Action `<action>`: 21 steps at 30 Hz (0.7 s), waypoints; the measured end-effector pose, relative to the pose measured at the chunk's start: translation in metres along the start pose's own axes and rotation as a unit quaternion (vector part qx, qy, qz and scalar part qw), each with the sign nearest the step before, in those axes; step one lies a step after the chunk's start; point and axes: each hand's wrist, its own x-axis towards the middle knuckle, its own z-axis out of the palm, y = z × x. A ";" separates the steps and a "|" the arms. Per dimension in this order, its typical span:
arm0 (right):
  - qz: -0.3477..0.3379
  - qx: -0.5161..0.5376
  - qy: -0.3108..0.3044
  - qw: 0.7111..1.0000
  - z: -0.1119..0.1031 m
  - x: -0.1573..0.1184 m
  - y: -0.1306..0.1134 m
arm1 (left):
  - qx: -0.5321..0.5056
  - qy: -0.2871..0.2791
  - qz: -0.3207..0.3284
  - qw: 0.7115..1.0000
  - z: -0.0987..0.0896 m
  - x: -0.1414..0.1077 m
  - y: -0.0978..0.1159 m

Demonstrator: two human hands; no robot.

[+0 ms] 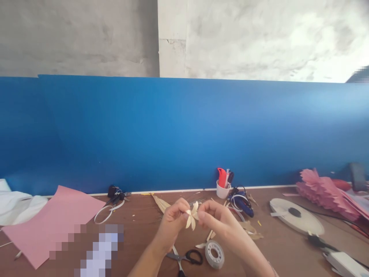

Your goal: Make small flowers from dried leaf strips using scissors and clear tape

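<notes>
A small cream-coloured flower (192, 216) with several narrow petals is held up between my two hands, above the brown table. My left hand (176, 215) pinches it from the left side, thumb and fingers pressed together. On the other side, my right hand (215, 217) has thumb and forefinger closed on a petal at the flower's right edge. Below the hands lie black-handled scissors (193, 256), partly covered by my left wrist, and a roll of tape (214, 254). Behind my hands are dried husk leaves (161, 204), partly hidden.
Pink paper (57, 223) and keys (117, 196) with a white loop lie at left. A white cup (223, 190) of tools stands by the blue partition (184, 134). A white reel (305, 221), a cable and pleated pink paper (325, 194) are at right.
</notes>
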 end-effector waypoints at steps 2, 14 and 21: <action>0.025 -0.004 -0.028 0.999 0.003 -0.002 -0.003 | 0.014 0.011 0.012 1.000 -0.001 0.001 0.000; 0.026 0.049 -0.036 0.998 0.012 -0.001 0.002 | -0.048 0.011 -0.046 0.998 0.006 -0.002 0.005; 0.010 -0.009 -0.061 0.998 0.008 -0.001 0.000 | -0.103 -0.005 -0.076 0.992 0.006 -0.001 0.005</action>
